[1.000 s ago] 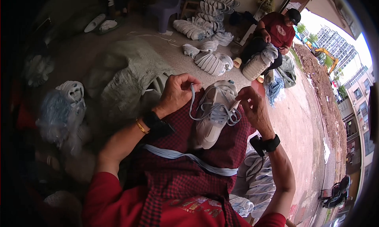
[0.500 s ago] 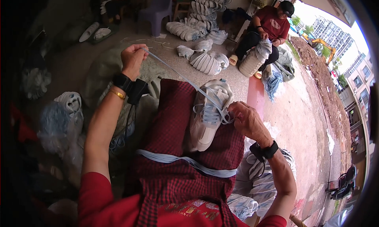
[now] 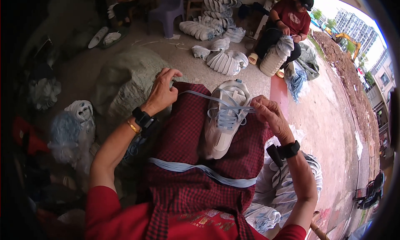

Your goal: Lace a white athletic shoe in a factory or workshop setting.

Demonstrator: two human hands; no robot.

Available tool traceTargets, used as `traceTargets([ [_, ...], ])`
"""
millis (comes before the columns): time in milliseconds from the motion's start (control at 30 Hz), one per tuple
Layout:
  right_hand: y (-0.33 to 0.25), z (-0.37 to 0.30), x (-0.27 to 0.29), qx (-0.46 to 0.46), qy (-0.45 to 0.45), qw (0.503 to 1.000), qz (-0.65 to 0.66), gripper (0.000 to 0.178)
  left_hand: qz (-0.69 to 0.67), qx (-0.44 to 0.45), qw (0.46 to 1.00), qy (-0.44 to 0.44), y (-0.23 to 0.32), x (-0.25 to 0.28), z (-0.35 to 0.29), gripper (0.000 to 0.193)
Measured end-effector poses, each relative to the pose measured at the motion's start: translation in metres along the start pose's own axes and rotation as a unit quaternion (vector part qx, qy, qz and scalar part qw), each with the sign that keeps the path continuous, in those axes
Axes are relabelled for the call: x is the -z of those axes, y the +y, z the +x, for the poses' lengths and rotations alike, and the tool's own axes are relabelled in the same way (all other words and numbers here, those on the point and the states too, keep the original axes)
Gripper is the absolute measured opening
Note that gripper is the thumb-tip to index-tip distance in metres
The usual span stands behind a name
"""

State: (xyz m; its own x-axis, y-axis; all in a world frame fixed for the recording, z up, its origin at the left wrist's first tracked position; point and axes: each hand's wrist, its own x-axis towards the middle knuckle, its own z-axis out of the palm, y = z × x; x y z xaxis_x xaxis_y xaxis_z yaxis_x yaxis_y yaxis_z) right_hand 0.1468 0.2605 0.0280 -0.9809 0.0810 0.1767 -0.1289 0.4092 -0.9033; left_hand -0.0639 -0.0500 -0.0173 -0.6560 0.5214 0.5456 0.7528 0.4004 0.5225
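Head view: pale shoe (image 3: 221, 140) rests on checked apron (image 3: 179, 129) near far edge, lap likely bearing weight, freeing both hands. Right hand (image 3: 271, 115) fingers clamped on blue lace (image 3: 227, 120), seemingly for control; left hand (image 3: 163, 90) fingers apart beside lace.

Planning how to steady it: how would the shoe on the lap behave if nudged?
The shoe may rock or slide, since it rests on soft-looking apron cloth. It should probably keep its shape, as the rounded toe looks uncollapsed. The loose lace is probably floppy and could trail, given its slack curve.
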Motion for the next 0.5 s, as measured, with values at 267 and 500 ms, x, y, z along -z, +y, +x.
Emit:
traceTargets([
  [267, -0.016, 0.001, -0.009, -0.087, -0.036, 0.991, 0.091, 0.025, -0.002, -0.155, 0.987, -0.044, 0.108, -0.031, -0.03, 0.026],
  [500, -0.007, 0.004, -0.008, -0.105, -0.058, 0.988, 0.098, 0.023, -0.083, -0.104, 0.982, -0.131, 0.099, -0.03, -0.019, 0.01],
])
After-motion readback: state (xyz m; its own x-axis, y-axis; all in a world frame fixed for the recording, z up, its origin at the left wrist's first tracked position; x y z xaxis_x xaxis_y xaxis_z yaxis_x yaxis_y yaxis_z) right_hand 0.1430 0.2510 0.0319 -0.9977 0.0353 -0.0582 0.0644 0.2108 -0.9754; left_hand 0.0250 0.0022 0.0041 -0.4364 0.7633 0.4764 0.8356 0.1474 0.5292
